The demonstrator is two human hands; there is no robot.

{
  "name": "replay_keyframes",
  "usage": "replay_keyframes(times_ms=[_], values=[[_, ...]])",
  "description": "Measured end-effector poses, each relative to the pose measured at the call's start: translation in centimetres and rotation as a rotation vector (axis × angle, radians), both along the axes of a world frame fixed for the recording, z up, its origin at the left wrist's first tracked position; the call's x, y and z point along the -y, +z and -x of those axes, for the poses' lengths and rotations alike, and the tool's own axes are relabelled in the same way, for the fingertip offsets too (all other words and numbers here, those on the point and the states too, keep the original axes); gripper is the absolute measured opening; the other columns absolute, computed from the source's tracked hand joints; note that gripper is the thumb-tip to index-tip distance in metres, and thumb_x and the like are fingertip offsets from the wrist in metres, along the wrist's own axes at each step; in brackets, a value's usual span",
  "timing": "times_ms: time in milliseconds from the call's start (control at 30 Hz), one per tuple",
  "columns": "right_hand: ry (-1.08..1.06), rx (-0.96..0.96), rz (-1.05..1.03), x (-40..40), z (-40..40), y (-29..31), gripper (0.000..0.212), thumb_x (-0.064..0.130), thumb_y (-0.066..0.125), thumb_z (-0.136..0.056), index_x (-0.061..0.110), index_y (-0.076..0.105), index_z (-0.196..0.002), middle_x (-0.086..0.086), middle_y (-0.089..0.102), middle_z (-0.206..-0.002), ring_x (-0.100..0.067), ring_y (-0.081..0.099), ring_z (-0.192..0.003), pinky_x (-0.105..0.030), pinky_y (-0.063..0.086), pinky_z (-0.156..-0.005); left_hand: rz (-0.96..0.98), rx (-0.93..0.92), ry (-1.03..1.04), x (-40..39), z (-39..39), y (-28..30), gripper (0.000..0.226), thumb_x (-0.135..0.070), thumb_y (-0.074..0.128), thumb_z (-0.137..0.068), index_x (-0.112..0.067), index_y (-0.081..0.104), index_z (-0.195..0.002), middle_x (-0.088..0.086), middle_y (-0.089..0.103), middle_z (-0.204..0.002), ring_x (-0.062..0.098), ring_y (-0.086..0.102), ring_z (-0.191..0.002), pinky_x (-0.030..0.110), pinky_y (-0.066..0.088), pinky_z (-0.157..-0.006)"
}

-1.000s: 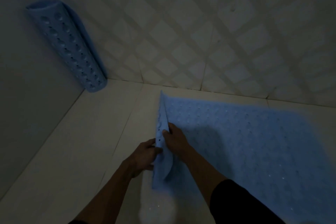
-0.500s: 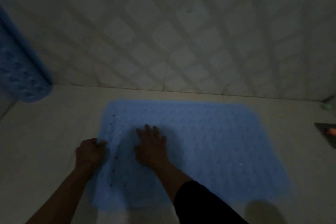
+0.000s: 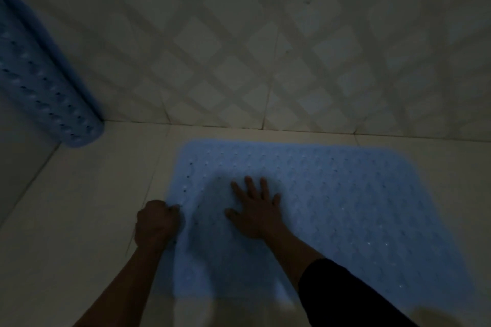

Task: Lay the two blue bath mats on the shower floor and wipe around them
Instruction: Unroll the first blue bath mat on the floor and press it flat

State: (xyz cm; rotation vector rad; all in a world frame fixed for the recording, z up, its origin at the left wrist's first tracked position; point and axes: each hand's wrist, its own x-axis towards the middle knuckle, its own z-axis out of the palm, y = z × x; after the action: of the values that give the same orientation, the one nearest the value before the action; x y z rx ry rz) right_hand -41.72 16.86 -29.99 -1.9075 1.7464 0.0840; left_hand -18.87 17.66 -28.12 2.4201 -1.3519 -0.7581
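A light blue bath mat (image 3: 345, 207) with small holes lies flat on the pale shower floor, close to the back wall. My right hand (image 3: 256, 210) rests on it palm down with the fingers spread, near the mat's left part. At the mat's left edge my left hand (image 3: 156, 223) is curled, its fingers on that edge. A second blue mat (image 3: 47, 87), rolled into a tube, leans upright in the left corner against the wall. The light is dim.
The back wall (image 3: 265, 48) has a diamond tile pattern and meets the floor just beyond the mat. Bare floor tiles (image 3: 79, 207) lie between the flat mat and the rolled one. A plain wall closes the left side.
A second ago both hands held the mat's left edge lifted; it now lies flat, with my right hand spread on it. The view has swung left since half a second ago.
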Motion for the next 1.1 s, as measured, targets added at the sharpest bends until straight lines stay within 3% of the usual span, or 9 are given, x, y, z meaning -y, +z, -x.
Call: replay_keyframes(times_ms=[67,133,233,333,400,500,667,833,1100], values=[[0.008,0.006,0.019,-0.3,0.2,0.1,0.072,0.066,0.034,-0.092,0.045,0.000,-0.152,0.007,-0.015,-0.163,-0.029,-0.023,-0.148,-0.065,-0.006,-0.115,-0.012,0.060,-0.028,-0.4,0.5,0.3,0.038,-0.031,0.061,-0.092,0.002,0.056,-0.108,0.027,0.058,-0.110,0.044,0.058,-0.106,0.042,0.046,-0.077],[0.007,0.007,0.041,-0.7,0.5,0.2,0.071,0.065,0.032,-0.094,0.043,0.000,-0.153,0.006,-0.015,-0.163,-0.027,-0.023,-0.148,-0.063,-0.006,-0.116,0.043,0.147,-0.117,-1.2,1.3,0.7,0.049,-0.035,0.056,-0.093,-0.003,0.045,-0.128,0.027,0.047,-0.128,0.046,0.046,-0.119,0.052,0.046,-0.088],[-0.017,0.001,0.078,-2.0,0.9,0.0,0.069,0.065,0.030,-0.094,0.043,0.001,-0.153,0.005,-0.016,-0.163,-0.027,-0.024,-0.148,-0.061,-0.008,-0.116,0.123,0.260,-0.464,-1.8,1.6,-0.3,0.065,-0.052,0.032,-0.093,-0.014,0.044,-0.144,0.023,0.042,-0.147,0.045,0.039,-0.133,0.057,0.044,-0.100],[-0.021,-0.019,0.076,-2.7,1.2,-0.4,0.069,0.066,0.029,-0.093,0.044,0.000,-0.152,0.006,-0.016,-0.163,-0.025,-0.024,-0.148,-0.060,-0.010,-0.116,-0.011,0.244,-0.609,-1.8,1.5,-1.9,0.076,-0.060,0.017,-0.090,-0.021,0.032,-0.154,0.013,0.021,-0.163,0.037,0.018,-0.150,0.057,0.027,-0.117],[-0.012,-0.030,0.053,-2.7,1.3,-0.4,0.069,0.067,0.027,-0.093,0.045,-0.001,-0.152,0.006,-0.017,-0.163,-0.025,-0.024,-0.148,-0.060,-0.010,-0.116,-0.075,0.208,-0.606,-2.3,1.7,-2.1,0.078,-0.061,0.015,-0.087,-0.027,0.018,-0.157,0.006,0.005,-0.166,0.031,0.004,-0.153,0.054,0.019,-0.121],[-0.016,-0.037,0.053,-2.7,1.2,-0.3,0.068,0.067,0.027,-0.093,0.045,0.000,-0.152,0.006,-0.015,-0.163,-0.025,-0.022,-0.149,-0.060,-0.008,-0.116,-0.074,0.237,-0.609,-3.1,1.7,-2.1,0.075,-0.061,0.013,-0.090,-0.028,0.012,-0.158,0.004,0.001,-0.167,0.028,0.001,-0.154,0.051,0.016,-0.123],[-0.077,-0.029,0.166,-1.1,0.9,0.3,0.066,0.060,0.029,-0.096,0.039,0.007,-0.154,0.001,-0.004,-0.165,-0.026,-0.008,-0.151,-0.061,0.002,-0.117,0.067,0.383,-0.601,-1.1,3.2,-0.5,0.070,-0.061,0.018,-0.091,-0.020,0.039,-0.145,0.009,0.042,-0.148,0.032,0.038,-0.138,0.055,0.032,-0.112],[-0.100,-0.012,0.185,2.8,1.5,0.0,0.065,0.060,0.025,-0.097,0.039,0.001,-0.154,0.003,-0.011,-0.164,-0.023,-0.013,-0.151,-0.059,0.000,-0.118,0.149,0.278,-0.635,4.2,5.9,-2.1,0.066,-0.055,0.021,-0.098,-0.025,0.018,-0.156,0.006,0.011,-0.166,0.026,0.008,-0.154,0.052,0.007,-0.122],[-0.081,-0.080,0.270,6.0,1.0,-3.1,0.062,0.061,0.016,-0.096,0.044,-0.006,-0.151,0.007,-0.014,-0.163,-0.019,-0.018,-0.150,-0.059,-0.005,-0.118,0.117,0.349,-0.665,7.4,7.1,-5.1,0.063,-0.058,0.013,-0.100,-0.037,-0.010,-0.155,-0.002,-0.018,-0.165,0.019,-0.018,-0.152,0.056,-0.013,-0.120]])
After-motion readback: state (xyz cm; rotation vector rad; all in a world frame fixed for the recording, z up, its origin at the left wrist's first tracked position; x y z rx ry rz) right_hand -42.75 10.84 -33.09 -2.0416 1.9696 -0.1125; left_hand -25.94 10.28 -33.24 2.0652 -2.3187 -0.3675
